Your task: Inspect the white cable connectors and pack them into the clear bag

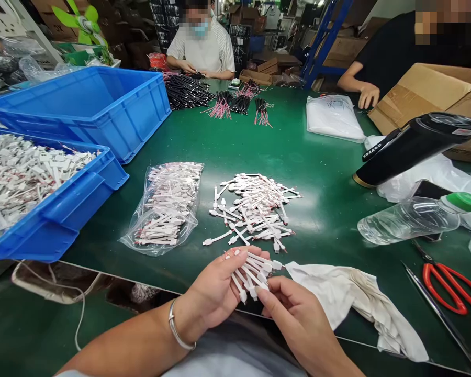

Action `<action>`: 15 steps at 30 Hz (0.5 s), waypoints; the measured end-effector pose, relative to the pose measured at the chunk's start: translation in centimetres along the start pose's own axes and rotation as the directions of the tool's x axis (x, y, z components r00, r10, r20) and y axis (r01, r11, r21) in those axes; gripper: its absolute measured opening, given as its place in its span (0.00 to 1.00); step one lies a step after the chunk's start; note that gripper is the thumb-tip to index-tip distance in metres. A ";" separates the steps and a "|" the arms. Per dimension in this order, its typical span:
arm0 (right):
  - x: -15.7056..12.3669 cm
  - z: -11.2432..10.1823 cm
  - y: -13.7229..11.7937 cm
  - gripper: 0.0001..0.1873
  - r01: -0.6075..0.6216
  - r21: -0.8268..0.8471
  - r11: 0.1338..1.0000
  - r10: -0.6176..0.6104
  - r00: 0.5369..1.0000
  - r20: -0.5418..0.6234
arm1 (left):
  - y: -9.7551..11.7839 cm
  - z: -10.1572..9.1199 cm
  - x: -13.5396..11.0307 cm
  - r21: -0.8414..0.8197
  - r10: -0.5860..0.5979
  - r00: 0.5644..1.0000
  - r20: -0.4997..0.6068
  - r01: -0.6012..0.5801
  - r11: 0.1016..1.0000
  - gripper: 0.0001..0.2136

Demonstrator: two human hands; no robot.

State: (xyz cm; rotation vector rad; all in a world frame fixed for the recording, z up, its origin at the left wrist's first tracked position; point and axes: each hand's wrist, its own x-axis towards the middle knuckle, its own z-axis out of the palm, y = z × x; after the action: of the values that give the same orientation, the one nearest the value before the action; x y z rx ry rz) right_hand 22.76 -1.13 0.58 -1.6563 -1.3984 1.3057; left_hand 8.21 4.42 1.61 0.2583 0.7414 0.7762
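Left hand [214,293] curled around a bundle of white cable connectors [251,275]; right hand [298,322] half-closed, pinching its ends beside a crumpled cloth [349,309]; light, stiffish, best held by plug bodies

Left hand [214,293] and right hand [294,319] hold bunch of white connector cables [253,267].
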 end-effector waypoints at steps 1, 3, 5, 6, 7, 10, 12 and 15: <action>0.1 0.0 0.0 0.19 -0.008 0.014 1.000 0.008 1.000 -0.008 | 0.0 -0.1 0.0 -0.008 -0.010 1.000 0.001 0.010 1.000 0.09; 0.2 0.1 0.2 0.19 -0.031 0.053 0.998 0.032 0.999 -0.019 | 0.1 -0.2 0.0 -0.030 -0.032 0.999 0.006 0.032 0.999 0.09; 0.3 0.2 0.3 0.19 -0.046 0.088 0.995 0.050 0.998 -0.046 | 0.1 -0.4 0.0 -0.055 -0.047 0.999 0.009 0.048 0.997 0.09; 0.3 0.2 0.2 0.19 -0.049 0.104 0.993 0.055 0.996 -0.064 | 0.1 -0.4 0.0 -0.066 -0.053 0.999 0.010 0.054 0.996 0.09; 0.3 0.3 0.2 0.20 -0.051 0.118 0.992 0.060 0.995 -0.082 | 0.0 -0.4 0.1 -0.073 -0.057 0.998 0.011 0.058 0.996 0.09; 0.5 0.4 -0.1 0.21 -0.069 0.150 0.986 0.089 0.988 -0.128 | -0.1 -0.4 0.1 -0.076 -0.059 0.998 0.016 0.061 0.995 0.08; 0.7 0.5 -0.3 0.22 -0.084 0.149 0.985 0.106 0.983 -0.153 | -0.2 -0.3 0.2 -0.081 -0.048 0.999 0.021 0.049 0.995 0.08; 0.9 0.4 -0.3 0.24 -0.084 0.145 0.986 0.111 0.976 -0.186 | -0.4 -0.3 0.2 -0.083 -0.029 0.999 0.028 0.031 0.996 0.08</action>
State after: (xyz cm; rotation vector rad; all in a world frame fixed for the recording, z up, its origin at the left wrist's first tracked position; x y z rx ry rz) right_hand 22.22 -0.23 0.40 -1.7262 -1.1020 1.2284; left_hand 8.29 4.32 1.10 0.1819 0.6849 0.7717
